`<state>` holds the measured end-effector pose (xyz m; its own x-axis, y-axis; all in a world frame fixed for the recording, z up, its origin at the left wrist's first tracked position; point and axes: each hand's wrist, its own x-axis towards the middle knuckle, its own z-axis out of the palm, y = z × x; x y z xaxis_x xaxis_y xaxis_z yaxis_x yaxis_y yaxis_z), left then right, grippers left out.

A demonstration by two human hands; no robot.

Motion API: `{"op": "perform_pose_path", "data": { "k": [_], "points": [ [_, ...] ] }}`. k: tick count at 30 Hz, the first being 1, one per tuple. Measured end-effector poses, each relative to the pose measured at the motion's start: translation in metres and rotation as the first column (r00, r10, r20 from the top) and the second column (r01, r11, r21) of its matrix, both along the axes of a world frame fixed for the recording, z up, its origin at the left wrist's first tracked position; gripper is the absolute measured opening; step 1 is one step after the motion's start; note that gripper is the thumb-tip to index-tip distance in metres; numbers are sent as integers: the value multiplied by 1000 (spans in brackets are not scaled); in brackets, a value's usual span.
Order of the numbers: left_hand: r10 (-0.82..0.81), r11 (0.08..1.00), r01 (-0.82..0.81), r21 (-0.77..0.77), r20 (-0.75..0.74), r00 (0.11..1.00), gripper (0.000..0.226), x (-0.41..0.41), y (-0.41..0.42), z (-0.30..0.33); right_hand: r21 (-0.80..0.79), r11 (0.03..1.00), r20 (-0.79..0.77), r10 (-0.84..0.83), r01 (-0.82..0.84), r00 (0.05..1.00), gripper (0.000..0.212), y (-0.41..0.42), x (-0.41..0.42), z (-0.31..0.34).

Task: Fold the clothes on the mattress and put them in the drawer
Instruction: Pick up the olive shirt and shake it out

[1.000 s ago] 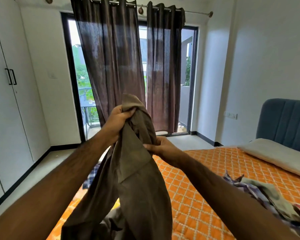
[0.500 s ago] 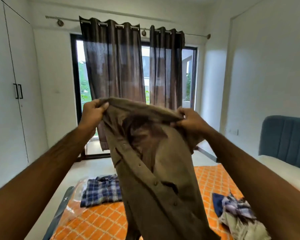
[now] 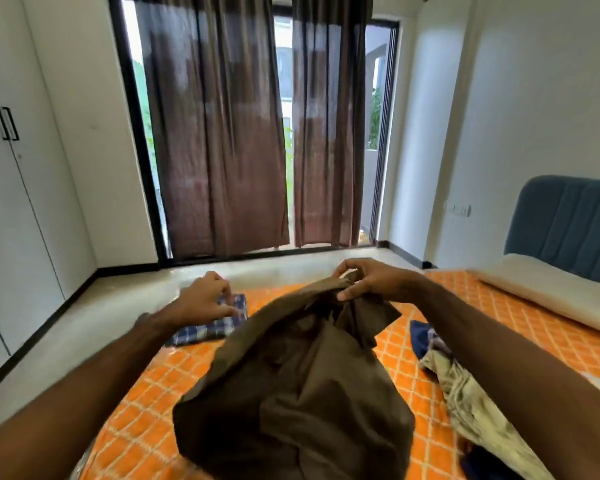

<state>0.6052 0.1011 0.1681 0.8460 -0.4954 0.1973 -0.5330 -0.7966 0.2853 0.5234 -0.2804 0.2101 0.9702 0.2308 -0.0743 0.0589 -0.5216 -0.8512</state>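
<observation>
A brown shirt (image 3: 302, 382) billows over the orange patterned mattress (image 3: 136, 403). My right hand (image 3: 368, 280) pinches its top edge at the far side. My left hand (image 3: 205, 299) is off the shirt, fingers loosely spread above a folded blue plaid shirt (image 3: 205, 327) at the mattress's far left corner. A heap of unfolded clothes (image 3: 465, 393), cream, navy and plaid, lies to the right of the brown shirt.
A cream pillow (image 3: 551, 296) lies against the blue headboard (image 3: 568, 223) at the right. White wardrobe doors (image 3: 11, 202) line the left wall. Brown curtains (image 3: 222, 133) hang over the glass door ahead, with bare floor (image 3: 84, 323) between wardrobe and bed.
The brown shirt, held up spread between both hands, has swung down toward the mattress. My left hand let go of it and now hovers over the plaid shirt.
</observation>
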Motion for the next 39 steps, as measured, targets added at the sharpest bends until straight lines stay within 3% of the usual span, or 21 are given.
{"op": "perform_pose_path", "data": {
  "k": [3,5,7,8,11,14,17,19,22,25,27,29,31,34,37,39],
  "points": [
    [-191,980,179,-87,-158,969,83,-18,-22,-54,109,987,-210,138,-117,968,57,8,-13,-50],
    [-240,970,245,-5,-216,947,92,-36,-43,-86,131,981,-314,179,-144,933,63,9,-22,-86],
    [-256,952,288,103,-249,934,84,-45,-62,-126,48,980,-377,199,-195,905,62,12,-34,-115],
    [-265,940,306,149,-248,932,78,-52,-72,-141,-77,971,-362,183,-225,914,61,13,-39,-125],
    [-347,844,419,335,-256,902,63,-82,-93,-200,-349,857,-357,253,-379,899,65,20,-66,-178],
    [-373,733,406,545,-177,911,47,-111,-103,-240,-328,814,-491,286,-479,823,63,26,-98,-228],
    [-457,741,342,578,60,888,26,-111,-95,-251,-201,904,-547,215,-376,809,61,19,-117,-245],
    [-511,749,321,579,197,836,24,-101,-82,-259,-83,942,-547,231,-326,805,56,10,-122,-252],
    [-462,803,295,518,228,857,22,-88,-67,-251,25,977,-501,195,-211,843,46,-1,-125,-266],
    [-244,956,216,200,130,961,28,-79,-62,-245,202,973,-398,-22,112,917,33,-6,-128,-274],
    [-151,988,150,-35,-10,989,18,-79,-61,-243,306,906,-335,-186,293,924,20,-6,-129,-282],
    [-132,984,118,-130,-103,986,12,-82,-61,-243,278,889,-303,-278,363,912,24,-1,-131,-289],
    [-149,979,134,-153,-90,985,8,-85,-61,-241,228,899,-315,-295,374,902,30,5,-133,-288],
    [-234,969,231,-83,-26,972,8,-80,-58,-226,134,932,-275,-292,337,916,32,6,-132,-276],
    [-350,937,349,21,34,936,16,-70,-53,-195,9,976,-182,-211,216,960,19,3,-130,-261],
    [-367,928,361,86,64,928,21,-63,-51,-171,-128,987,-91,-111,99,990,42,8,-130,-248]
  ]
}}
